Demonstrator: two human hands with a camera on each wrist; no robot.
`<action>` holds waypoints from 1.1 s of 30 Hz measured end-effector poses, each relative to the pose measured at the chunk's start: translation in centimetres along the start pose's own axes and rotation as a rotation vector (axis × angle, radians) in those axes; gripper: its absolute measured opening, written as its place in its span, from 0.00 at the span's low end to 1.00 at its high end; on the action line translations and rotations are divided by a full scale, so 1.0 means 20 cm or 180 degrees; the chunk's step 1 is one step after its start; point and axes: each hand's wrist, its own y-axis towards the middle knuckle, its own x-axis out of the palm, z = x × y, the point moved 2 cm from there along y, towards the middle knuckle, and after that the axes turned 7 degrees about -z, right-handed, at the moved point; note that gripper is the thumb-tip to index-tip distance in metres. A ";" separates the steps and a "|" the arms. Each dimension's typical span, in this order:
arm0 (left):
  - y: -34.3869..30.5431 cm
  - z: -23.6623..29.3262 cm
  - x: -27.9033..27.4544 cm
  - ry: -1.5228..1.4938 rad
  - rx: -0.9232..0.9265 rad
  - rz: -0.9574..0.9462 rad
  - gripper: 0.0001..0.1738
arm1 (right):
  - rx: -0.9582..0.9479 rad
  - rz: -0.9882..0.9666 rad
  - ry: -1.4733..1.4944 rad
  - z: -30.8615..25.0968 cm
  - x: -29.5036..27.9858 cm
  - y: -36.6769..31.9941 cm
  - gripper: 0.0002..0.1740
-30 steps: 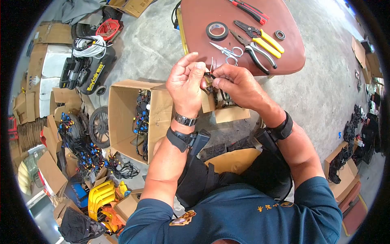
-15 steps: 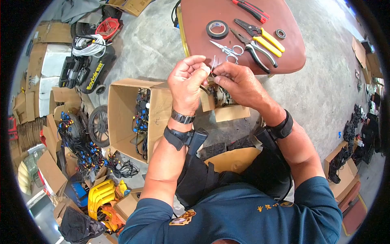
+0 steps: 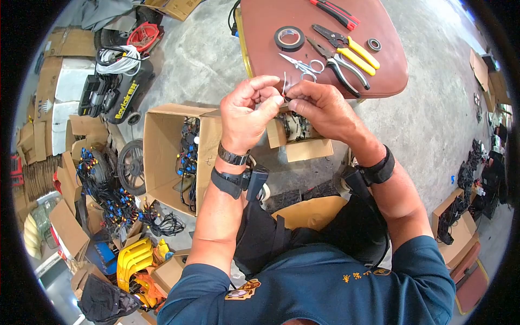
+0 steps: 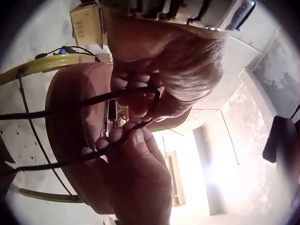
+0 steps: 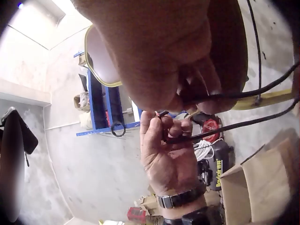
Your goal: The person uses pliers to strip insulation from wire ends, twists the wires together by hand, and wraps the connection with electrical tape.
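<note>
In front of the seat's near edge, my left hand and right hand meet at the fingertips. Between them thin pale wire ends stick up, with a speck of red below. Two strands of black cable show in the left wrist view: the upper strand runs to my left fingers, the lower strand to my right thumb and fingers, which pinch it. My left thumb and forefinger pinch the cable end, seen in the right wrist view. The joint itself is mostly hidden by fingers.
On the red-brown padded seat lie black tape, scissors, pliers, yellow-handled wire strippers, a red-handled tool and a metal ring. Cardboard boxes with wiring stand below, including a large box.
My left hand has shifted slightly left and its thumb has tipped down toward the right fingertips. The right hand stays nearly in place, and the black cable between the hands is less visible.
</note>
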 end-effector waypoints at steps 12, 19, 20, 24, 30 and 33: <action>-0.02 0.11 0.03 0.1857 0.1192 -0.0242 0.22 | 0.0449 -0.0573 0.0516 -0.04 -0.05 -0.02 0.09; -0.02 0.14 0.04 0.2314 0.1503 -0.0343 0.26 | 0.0847 -0.0936 0.0882 -0.06 -0.08 -0.03 0.07; -0.03 0.14 0.04 0.2341 0.1532 -0.0338 0.26 | 0.0897 -0.0954 0.0939 -0.07 -0.08 -0.03 0.07; -0.04 0.14 0.05 0.2348 0.1450 -0.0276 0.28 | 0.0818 -0.0951 0.0872 -0.07 -0.07 -0.03 0.07; -0.06 0.06 0.01 0.1146 0.0748 -0.0349 0.33 | 0.0752 -0.0872 0.0742 -0.05 -0.08 -0.03 0.08; -0.06 0.03 0.00 0.0120 0.0310 -0.0495 0.32 | 0.0706 -0.0863 0.0656 -0.04 -0.09 -0.03 0.08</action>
